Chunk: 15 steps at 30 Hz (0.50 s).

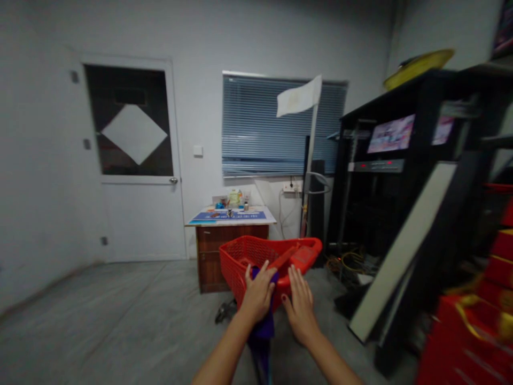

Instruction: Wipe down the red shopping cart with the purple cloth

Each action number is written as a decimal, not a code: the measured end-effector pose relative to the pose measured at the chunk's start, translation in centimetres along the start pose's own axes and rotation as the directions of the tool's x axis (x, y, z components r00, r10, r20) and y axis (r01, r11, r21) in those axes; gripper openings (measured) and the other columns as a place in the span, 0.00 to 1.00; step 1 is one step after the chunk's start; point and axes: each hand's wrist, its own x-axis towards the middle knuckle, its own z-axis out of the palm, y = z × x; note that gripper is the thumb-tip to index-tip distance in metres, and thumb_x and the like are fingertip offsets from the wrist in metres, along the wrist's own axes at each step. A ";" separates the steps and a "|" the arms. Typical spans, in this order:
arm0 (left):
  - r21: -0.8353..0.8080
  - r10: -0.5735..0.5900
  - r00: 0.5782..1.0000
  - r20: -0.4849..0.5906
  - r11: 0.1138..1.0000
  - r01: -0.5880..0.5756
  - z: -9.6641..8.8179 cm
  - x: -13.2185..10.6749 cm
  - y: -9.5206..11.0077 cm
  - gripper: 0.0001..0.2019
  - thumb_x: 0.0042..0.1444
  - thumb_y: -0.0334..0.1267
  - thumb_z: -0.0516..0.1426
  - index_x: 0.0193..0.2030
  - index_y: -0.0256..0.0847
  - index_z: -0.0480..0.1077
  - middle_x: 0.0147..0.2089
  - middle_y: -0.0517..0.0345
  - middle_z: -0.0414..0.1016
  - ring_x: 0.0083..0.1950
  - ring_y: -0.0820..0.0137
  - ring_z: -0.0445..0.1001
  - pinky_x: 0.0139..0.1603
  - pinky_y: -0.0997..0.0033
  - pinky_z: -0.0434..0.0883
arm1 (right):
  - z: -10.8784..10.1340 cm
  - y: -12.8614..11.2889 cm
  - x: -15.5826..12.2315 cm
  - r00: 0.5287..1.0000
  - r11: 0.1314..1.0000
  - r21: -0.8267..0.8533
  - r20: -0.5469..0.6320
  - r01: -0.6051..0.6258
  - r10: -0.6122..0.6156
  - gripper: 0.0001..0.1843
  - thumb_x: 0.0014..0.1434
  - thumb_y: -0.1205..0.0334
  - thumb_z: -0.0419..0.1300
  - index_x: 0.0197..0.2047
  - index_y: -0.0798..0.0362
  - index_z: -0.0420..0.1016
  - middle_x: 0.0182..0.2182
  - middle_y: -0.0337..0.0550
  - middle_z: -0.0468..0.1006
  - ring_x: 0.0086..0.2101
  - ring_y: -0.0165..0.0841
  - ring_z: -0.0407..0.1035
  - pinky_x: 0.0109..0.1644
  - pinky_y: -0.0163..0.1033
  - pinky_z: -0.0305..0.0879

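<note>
Your two hands (276, 299) over one red plastic mesh basket (256, 262) on a grey concrete floor (120, 305)

Your left hand (258, 293) is curled closed on one purple fabric bundle (265, 326), which hangs down in front of the basket's near rim. Your right hand (300, 306) is open, fingers spread, just beside the left; you can't tell whether it touches the basket. The basket sits on the floor, ahead of one wooden desk (232, 248). The room has one white door (140, 214), one window blind (256, 125), one white flag (298, 96) on a pole, and one black rack (380, 187). Several red boxes (495, 272) are stacked at right.
</note>
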 end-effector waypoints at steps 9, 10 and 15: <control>-0.063 -0.150 0.989 -0.007 0.987 0.150 -0.4 -1.0 -0.5 0.20 0.68 0.35 0.42 0.65 0.49 0.57 0.64 0.53 0.67 0.70 0.64 0.55 0.68 0.37 0.42 | 0.4 -1.5 -0.3 1.000 1.000 0.014 -0.024 0.018 -0.018 0.38 0.67 0.43 0.40 0.72 0.51 0.30 0.69 0.51 0.48 0.66 0.45 0.44 0.64 0.56 0.52; -0.057 -0.118 0.993 -0.005 0.991 0.118 -0.6 -1.0 -0.2 0.21 0.68 0.35 0.42 0.65 0.49 0.56 0.65 0.53 0.66 0.70 0.64 0.55 0.68 0.37 0.41 | 0.5 -1.8 -0.4 1.000 1.000 0.015 -0.025 0.019 -0.018 0.38 0.67 0.43 0.40 0.72 0.51 0.30 0.69 0.51 0.48 0.66 0.45 0.44 0.64 0.56 0.52; -0.008 -0.125 0.991 -0.038 0.992 0.125 -1.3 -1.6 0.0 0.21 0.67 0.34 0.42 0.65 0.47 0.57 0.64 0.51 0.66 0.69 0.63 0.56 0.68 0.38 0.40 | 0.4 -3.3 -0.1 1.000 1.000 0.022 0.022 0.002 -0.003 0.36 0.68 0.45 0.39 0.72 0.49 0.30 0.69 0.48 0.48 0.67 0.43 0.43 0.64 0.56 0.51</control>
